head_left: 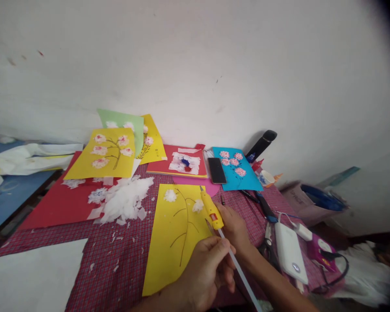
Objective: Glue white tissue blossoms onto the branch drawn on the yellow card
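Observation:
A yellow hot glue gun [211, 210] points away over the right part of a yellow sheet [162, 255]. My right hand [235, 225] is closed round its grip. From the gun's back end a long whitish glue stick [242, 271] runs toward me, pinched by the fingers of my left hand [209, 266]. A thin brown pointed thing [209, 225] shows just above my left hand; whether that hand holds it, I cannot tell. Drawn brown branches mark the sheet, with one white paper flower [170, 196] at the upper left and another [198, 205] beside the nozzle.
A pile of white paper pieces [125, 201] lies left of the sheet, partly on red paper [56, 206]. Finished flower cards [113, 169] lean at the back. A phone [216, 170], a blue card [247, 180], scissors [269, 245] and a white power bank [290, 251] are to the right.

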Action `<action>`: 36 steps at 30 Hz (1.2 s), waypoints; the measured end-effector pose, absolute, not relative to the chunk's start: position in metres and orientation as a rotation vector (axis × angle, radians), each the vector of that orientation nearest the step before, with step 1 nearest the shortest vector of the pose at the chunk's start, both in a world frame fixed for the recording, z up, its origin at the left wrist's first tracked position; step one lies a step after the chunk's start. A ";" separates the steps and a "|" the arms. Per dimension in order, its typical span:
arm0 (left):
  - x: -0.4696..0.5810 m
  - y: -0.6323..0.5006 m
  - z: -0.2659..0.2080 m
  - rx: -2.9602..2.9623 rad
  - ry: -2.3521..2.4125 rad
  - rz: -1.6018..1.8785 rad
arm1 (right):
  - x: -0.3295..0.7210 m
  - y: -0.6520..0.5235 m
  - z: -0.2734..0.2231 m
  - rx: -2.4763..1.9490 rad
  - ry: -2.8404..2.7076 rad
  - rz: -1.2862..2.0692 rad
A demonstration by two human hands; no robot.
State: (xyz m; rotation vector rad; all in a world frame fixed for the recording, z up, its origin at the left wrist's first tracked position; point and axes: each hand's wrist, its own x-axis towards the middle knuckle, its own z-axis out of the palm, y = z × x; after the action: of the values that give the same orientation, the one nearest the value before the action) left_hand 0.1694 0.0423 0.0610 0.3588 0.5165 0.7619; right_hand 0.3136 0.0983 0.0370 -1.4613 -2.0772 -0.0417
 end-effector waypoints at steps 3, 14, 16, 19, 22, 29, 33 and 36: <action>0.170 0.043 0.059 0.354 0.505 0.770 | 0.314 0.097 0.036 -1.466 -2.064 -0.019; 0.169 0.043 0.056 0.365 0.489 0.777 | 0.313 0.097 0.036 -1.461 -2.047 0.065; 0.169 0.044 0.056 0.354 0.483 0.773 | 0.313 0.097 0.035 -1.463 -2.043 0.059; 0.168 0.044 0.058 0.326 0.472 0.770 | 0.312 0.097 0.034 -1.463 -2.037 0.047; 0.167 0.043 0.060 0.310 0.469 0.783 | 0.311 0.097 0.032 -1.477 -2.036 0.057; 0.168 0.041 0.063 0.350 0.546 0.809 | 0.310 0.096 0.030 -1.478 -2.029 0.032; 0.170 0.039 0.065 0.345 0.608 0.835 | 0.311 0.094 0.030 -1.469 -2.054 -0.012; 0.171 0.037 0.066 0.352 0.643 0.859 | 0.311 0.093 0.030 -1.479 -2.062 -0.039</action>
State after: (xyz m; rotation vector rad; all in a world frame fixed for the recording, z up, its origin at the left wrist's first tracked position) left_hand 0.1706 0.0373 0.0656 0.3523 0.6434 0.8592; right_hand 0.3111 0.0934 0.0299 -1.4791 -2.0621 -0.0387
